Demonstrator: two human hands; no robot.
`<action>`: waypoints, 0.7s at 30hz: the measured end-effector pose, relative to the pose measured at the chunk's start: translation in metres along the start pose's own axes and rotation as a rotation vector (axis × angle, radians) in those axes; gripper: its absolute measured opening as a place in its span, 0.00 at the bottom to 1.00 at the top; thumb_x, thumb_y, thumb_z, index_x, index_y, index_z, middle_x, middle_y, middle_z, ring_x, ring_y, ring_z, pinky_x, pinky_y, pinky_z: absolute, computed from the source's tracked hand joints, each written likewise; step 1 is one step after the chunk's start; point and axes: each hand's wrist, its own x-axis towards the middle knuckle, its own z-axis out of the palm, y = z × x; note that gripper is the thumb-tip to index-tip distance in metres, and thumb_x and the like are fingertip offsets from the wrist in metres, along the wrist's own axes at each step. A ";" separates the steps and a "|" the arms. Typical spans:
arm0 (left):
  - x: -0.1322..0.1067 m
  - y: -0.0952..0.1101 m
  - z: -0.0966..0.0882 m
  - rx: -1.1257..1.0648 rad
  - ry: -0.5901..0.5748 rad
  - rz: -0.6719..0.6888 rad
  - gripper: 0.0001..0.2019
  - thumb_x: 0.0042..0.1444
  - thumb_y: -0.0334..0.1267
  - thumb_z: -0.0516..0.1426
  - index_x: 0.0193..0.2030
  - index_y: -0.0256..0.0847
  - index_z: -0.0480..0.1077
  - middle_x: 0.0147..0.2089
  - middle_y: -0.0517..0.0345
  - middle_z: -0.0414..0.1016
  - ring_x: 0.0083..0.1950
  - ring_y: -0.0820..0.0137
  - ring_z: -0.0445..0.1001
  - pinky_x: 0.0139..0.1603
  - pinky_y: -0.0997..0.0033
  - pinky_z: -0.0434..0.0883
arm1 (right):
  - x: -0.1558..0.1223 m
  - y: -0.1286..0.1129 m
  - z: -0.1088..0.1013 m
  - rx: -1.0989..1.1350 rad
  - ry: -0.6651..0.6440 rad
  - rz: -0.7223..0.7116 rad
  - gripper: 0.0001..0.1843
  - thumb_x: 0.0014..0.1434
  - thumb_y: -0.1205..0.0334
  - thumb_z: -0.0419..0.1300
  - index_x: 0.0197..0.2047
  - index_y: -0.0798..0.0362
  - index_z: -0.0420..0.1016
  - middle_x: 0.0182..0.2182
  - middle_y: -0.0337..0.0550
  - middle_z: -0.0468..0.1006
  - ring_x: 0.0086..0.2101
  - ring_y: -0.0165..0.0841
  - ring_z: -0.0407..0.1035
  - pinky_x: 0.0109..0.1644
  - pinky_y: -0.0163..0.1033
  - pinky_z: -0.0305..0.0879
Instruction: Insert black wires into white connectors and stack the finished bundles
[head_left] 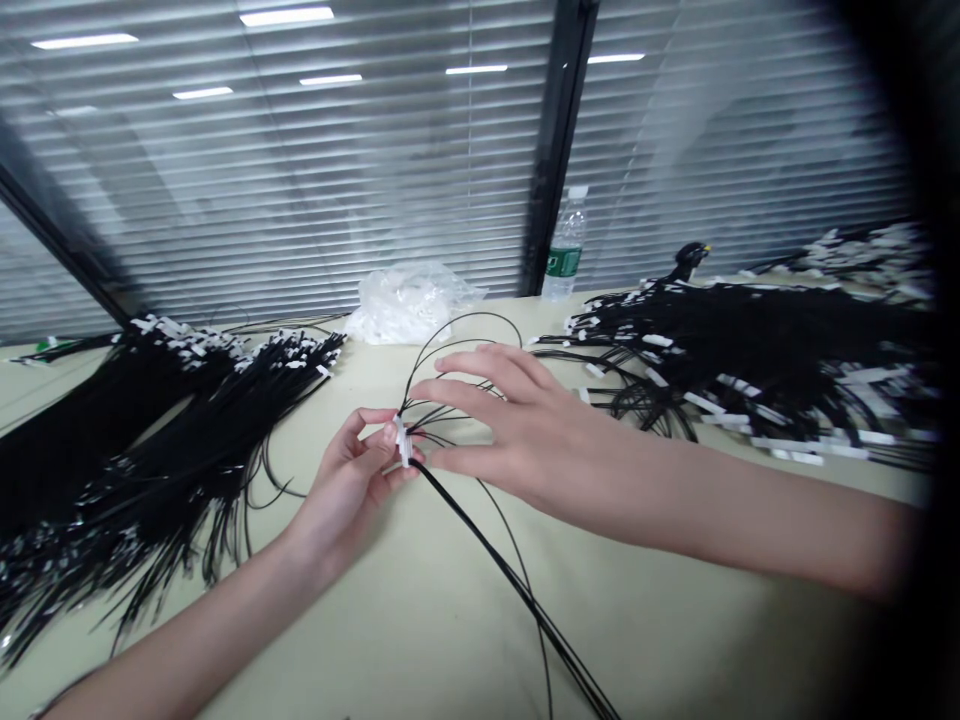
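The left hand (367,462) pinches a small white connector (406,445) between thumb and fingers, holding it up just left of the middle of the view. Taking that piece as the centre of a clock face, with twelve pointing away from the person, the left forearm comes in from between seven and eight. The right hand (525,425) sits at three o'clock, its fingers spread, loosely curved and grasping nothing visible; whether its fingertips touch the thin black wires (484,314) there cannot be told. Some of these wires bow out in loops towards one and two o'clock, partly behind that hand. A bundle of thicker black strands (484,545) leaves the connector towards five.

At nine o'clock, a heap of black cables (150,440) with white ends covers the tabletop (420,620). A second pile of white-ended cables (750,345) spreads between two and three. A clear plastic bag (411,305) lies at twelve. Between one and two, a water bottle (565,255) with a green label stands upright near a dark post (559,140). Horizontal blinds (315,200) span the background.
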 end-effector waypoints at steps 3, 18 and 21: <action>0.001 0.000 -0.001 0.013 0.023 0.001 0.07 0.52 0.35 0.58 0.39 0.42 0.67 0.34 0.60 0.73 0.32 0.75 0.71 0.35 0.74 0.70 | 0.001 0.000 0.002 -0.001 0.017 -0.033 0.14 0.61 0.70 0.48 0.44 0.50 0.72 0.56 0.43 0.59 0.58 0.42 0.44 0.61 0.53 0.40; 0.003 -0.003 -0.002 0.100 0.038 -0.062 0.08 0.50 0.37 0.59 0.36 0.41 0.64 0.31 0.58 0.75 0.32 0.72 0.74 0.35 0.72 0.69 | 0.006 0.016 -0.019 0.638 0.203 0.142 0.10 0.61 0.64 0.53 0.42 0.50 0.74 0.42 0.38 0.73 0.46 0.29 0.64 0.53 0.38 0.56; 0.004 -0.004 -0.003 0.098 0.049 -0.078 0.09 0.49 0.37 0.59 0.37 0.41 0.65 0.31 0.57 0.75 0.34 0.71 0.74 0.36 0.71 0.69 | 0.006 0.013 -0.027 0.780 0.225 0.244 0.11 0.61 0.61 0.52 0.41 0.51 0.75 0.41 0.38 0.75 0.45 0.30 0.66 0.51 0.36 0.59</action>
